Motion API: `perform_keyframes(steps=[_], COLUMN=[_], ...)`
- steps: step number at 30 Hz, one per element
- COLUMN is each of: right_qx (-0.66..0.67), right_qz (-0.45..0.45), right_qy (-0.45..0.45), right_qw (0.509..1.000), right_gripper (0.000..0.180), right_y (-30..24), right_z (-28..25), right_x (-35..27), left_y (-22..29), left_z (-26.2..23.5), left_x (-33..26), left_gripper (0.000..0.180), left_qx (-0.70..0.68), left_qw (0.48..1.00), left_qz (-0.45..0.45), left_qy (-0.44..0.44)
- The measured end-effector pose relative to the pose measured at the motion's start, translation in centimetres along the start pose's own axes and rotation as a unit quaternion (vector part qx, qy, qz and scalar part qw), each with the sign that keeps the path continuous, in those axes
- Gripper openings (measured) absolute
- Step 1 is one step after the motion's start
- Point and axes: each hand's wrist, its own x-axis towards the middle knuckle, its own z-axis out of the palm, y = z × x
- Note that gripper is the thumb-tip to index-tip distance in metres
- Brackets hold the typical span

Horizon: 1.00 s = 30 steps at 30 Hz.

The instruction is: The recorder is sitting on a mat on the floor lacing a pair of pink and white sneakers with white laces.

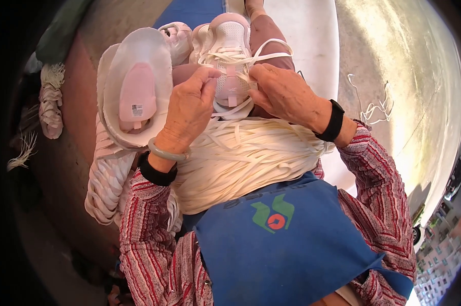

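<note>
Behind both hands, half-hidden shoe

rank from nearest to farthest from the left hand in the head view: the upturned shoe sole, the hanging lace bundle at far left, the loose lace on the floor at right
From the left hand:
1. Upturned shoe sole, just beside it on the left.
2. Hanging lace bundle, far left.
3. Loose lace on the floor, far right, beyond the right hand.

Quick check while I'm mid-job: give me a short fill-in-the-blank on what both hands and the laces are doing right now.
1. Both hands work the white lace on a pale pink ____ on the lap.
2. The left hand wrist wears a pale green ____.
3. A bundle of flat cream laces lies across the lap, above the ____ apron.
4. The right hand wrist wears a ____ band.

Missing words: shoe; bangle; blue; black
</note>
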Motion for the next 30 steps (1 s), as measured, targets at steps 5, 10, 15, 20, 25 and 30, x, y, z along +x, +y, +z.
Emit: perform_keyframes(steps=[5,10,15,20,25,30], right_qx=[0.156,0.170,0.044,0.010,0.006,-0.005], right_qz=[0.073,0.101,0.061,0.059,0.069,0.081], right_qy=[0.012,0.032,0.069,0.069,0.049,0.049], right_qw=[0.985,0.980,0.995,0.996,0.996,0.995], right_gripper=[0.016,0.012,0.011,0.013,0.017,0.016], right_y=[0.6,1.2,0.5,0.9,0.6,0.7], right_z=[-0.7,0.0,0.1,0.5,0.3,0.5], right_x=[1.2,2.0,2.5,2.5,2.7,2.7], left_y=[0.2,0.3,0.8,-0.6,0.2,0.5], left_z=[-0.3,-0.3,0.2,1.1,1.2,1.2], left_x=[1.3,1.9,2.4,2.9,2.8,2.5], left_gripper=[0.020,0.020,0.015,0.012,0.009,0.009], left_qx=[-0.151,-0.126,-0.051,0.072,0.138,0.191], left_qw=[0.969,0.975,0.982,0.994,0.988,0.980], left_qz=[-0.196,-0.180,-0.177,-0.037,-0.004,0.017], left_qy=[0.013,0.043,0.032,0.080,0.074,0.055])
